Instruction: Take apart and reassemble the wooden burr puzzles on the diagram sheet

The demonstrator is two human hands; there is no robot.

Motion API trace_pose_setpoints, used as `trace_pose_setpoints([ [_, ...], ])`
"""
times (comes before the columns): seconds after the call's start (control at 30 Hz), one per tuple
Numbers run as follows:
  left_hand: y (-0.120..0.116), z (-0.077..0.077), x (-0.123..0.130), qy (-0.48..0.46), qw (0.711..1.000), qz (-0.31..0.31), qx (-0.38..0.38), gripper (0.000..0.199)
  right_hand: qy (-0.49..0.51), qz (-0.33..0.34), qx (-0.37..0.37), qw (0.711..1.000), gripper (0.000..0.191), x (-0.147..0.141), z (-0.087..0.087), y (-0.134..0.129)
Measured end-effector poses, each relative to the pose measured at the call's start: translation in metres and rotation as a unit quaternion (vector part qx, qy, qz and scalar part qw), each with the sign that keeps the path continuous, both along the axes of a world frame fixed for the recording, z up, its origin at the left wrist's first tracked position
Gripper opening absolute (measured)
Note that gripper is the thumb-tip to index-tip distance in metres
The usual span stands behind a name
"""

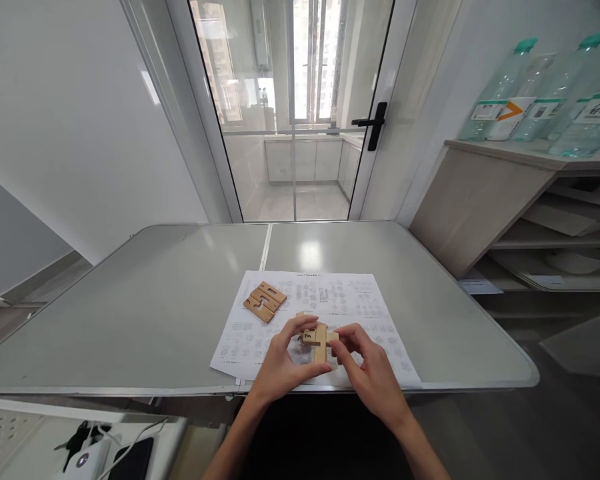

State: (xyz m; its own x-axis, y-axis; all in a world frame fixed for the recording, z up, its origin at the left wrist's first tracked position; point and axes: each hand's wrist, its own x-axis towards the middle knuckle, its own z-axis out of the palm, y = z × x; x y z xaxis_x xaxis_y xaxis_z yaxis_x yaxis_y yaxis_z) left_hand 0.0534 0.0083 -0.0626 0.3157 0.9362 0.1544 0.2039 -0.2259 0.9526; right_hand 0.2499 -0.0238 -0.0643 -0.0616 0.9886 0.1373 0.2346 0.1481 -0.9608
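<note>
Between my two hands is a small wooden block puzzle (321,345), its light bars crossing each other, one marked with a dark "3". My left hand (293,357) grips it from the left, fingers at its top and thumb along its lower end. On the right side, my right hand (367,363) pinches the end of a crossing bar between thumb and fingers. Under the hands lies a printed paper sheet (235,343) covered with small diagrams. Flat brown wooden pieces (265,301) with cut-outs and dark numbers rest on the sheet, beyond my left hand.
The grey table (130,307) has a seam and a metal front edge. A glass door (295,167) with a black handle (375,125) stands behind it. Plastic bottles (505,93) stand on a shelf unit at right. A phone (133,460) and cables lie at lower left.
</note>
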Motion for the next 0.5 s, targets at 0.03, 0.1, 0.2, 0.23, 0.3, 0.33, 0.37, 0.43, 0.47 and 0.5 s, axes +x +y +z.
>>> trace_pose_setpoints([
  [0.03,0.000,-0.001,-0.003,-0.003,1.000,-0.005,-0.010,0.068,-0.008,0.008,0.010,1.000,0.027,0.000,0.001,-0.001],
  [0.1,0.001,-0.003,-0.008,-0.010,0.999,-0.021,-0.024,0.060,-0.023,0.027,0.035,0.999,0.022,0.001,0.001,-0.003],
  [0.2,0.001,-0.006,-0.015,-0.022,0.999,-0.034,-0.029,0.055,-0.046,0.039,0.055,0.997,0.019,0.000,0.000,-0.006],
  [0.23,0.001,-0.007,-0.016,-0.027,0.999,-0.029,-0.025,0.057,-0.049,0.038,0.057,0.997,0.019,-0.001,-0.001,-0.006],
  [0.3,0.001,-0.009,-0.015,-0.042,0.999,-0.016,-0.016,0.062,-0.052,0.035,0.061,0.996,0.018,-0.002,-0.002,-0.005],
  [0.33,0.000,-0.009,-0.014,-0.054,0.998,-0.013,-0.012,0.065,-0.054,0.036,0.066,0.996,0.017,-0.002,-0.002,-0.004],
  [0.37,0.000,-0.010,-0.013,-0.066,0.998,-0.014,-0.010,0.067,-0.057,0.041,0.071,0.995,0.016,-0.002,-0.002,-0.004],
  [0.43,0.001,-0.012,-0.011,-0.083,0.996,-0.017,-0.019,0.068,-0.061,0.065,0.084,0.992,0.014,0.000,0.000,-0.004],
  [0.47,0.002,-0.013,-0.011,-0.088,0.996,-0.009,-0.026,0.066,-0.063,0.081,0.087,0.991,0.014,0.001,0.001,-0.005],
  [0.5,0.004,-0.014,-0.011,-0.090,0.995,0.010,-0.031,0.063,-0.066,0.096,0.088,0.989,0.014,0.002,0.002,-0.006],
])
